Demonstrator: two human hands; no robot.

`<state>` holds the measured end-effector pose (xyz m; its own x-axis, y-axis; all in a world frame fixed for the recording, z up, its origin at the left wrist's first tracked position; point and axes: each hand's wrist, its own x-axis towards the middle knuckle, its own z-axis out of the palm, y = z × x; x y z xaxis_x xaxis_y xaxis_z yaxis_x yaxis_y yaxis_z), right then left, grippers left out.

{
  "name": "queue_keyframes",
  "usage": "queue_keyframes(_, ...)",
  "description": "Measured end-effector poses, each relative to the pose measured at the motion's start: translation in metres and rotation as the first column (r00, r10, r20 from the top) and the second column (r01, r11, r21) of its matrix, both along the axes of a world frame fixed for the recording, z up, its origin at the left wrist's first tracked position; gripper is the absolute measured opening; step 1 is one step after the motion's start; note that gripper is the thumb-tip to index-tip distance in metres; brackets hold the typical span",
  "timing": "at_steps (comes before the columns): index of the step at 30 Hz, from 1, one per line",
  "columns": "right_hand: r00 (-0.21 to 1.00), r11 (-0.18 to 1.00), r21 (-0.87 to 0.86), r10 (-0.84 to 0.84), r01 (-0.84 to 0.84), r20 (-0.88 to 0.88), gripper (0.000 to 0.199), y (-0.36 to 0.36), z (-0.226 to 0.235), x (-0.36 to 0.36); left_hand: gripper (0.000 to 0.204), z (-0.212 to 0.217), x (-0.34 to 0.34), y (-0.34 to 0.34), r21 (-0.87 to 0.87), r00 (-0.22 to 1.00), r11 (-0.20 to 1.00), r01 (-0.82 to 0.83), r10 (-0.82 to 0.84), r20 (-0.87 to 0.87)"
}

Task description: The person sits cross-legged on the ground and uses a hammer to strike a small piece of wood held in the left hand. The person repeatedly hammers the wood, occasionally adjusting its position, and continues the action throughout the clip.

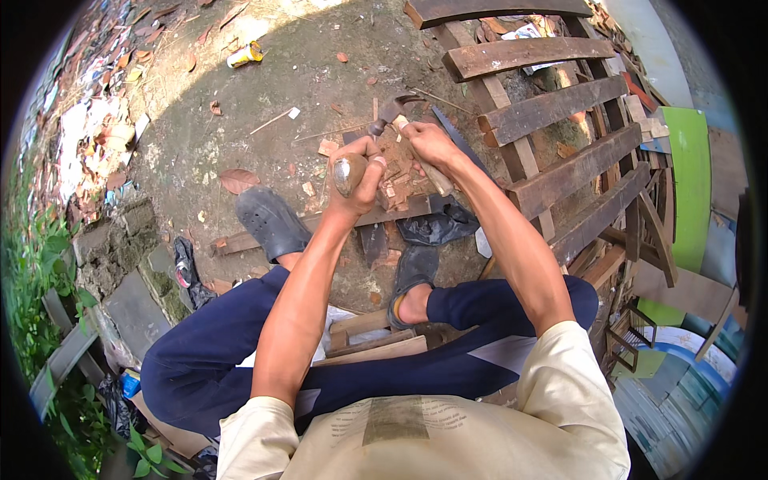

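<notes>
My left hand [362,180] is closed around a chisel-like tool [346,178] with a rounded brown wooden handle, its worn, shiny butt facing up. The tool's lower end is hidden below my fist. My right hand [432,146] grips a claw hammer [392,112] by its wooden handle, close under the dark metal head. The hammer head is just beyond my left fist, beside it. Below both hands, a dark wooden plank [320,227] lies across the ground between my grey clogs, with reddish wood chips [398,190] scattered around it.
A slatted frame of dark timber [552,112] leans at the right, with a saw-like blue blade [460,140] beside it. A black plastic bag [438,224] lies near my right foot. Boards [376,349] lie beneath my legs. Rubble and litter [100,136] cover the left.
</notes>
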<state>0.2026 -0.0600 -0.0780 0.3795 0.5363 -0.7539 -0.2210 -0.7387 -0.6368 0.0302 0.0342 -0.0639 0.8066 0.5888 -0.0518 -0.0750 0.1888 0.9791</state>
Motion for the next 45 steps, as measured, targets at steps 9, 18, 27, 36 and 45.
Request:
queue_keyframes(9, 0.93, 0.906, -0.21, 0.354, -0.367, -0.097, 0.052, -0.048, -0.021, 0.013, 0.026, -0.003, 0.016, -0.007, 0.003, 0.998, 0.999, -0.054, 0.055, -0.011)
queue_keyframes(18, 0.967, 0.948, -0.194, 0.249, -0.253, -0.044, 0.046, -0.063, 0.014, -0.014, 0.023, -0.008, 0.026, -0.024, 0.247, 0.901, 0.882, -0.401, 0.428, -0.066)
queue_keyframes(27, 0.979, 0.983, -0.173, 0.095, -0.063, 0.182, 0.044, -0.09, 0.09, -0.018, 0.025, -0.025, 0.032, -0.032, 0.419, 0.947, 0.857, -0.301, 0.32, 0.025)
queue_keyframes(36, 0.98, 1.0, -0.02, -0.007, 0.011, 0.198, 0.046, -0.057, 0.055, 0.011, 0.027, -0.025, 0.022, -0.017, 0.063, 0.993, 0.993, -0.103, 0.106, -0.047)
queue_keyframes(45, 0.888, 0.849, -0.261, 0.433, -0.46, -0.154, 0.045, -0.049, -0.026, -0.008, 0.021, -0.019, 0.013, -0.011, -0.192, 0.998, 0.98, -0.047, 0.052, 0.02)
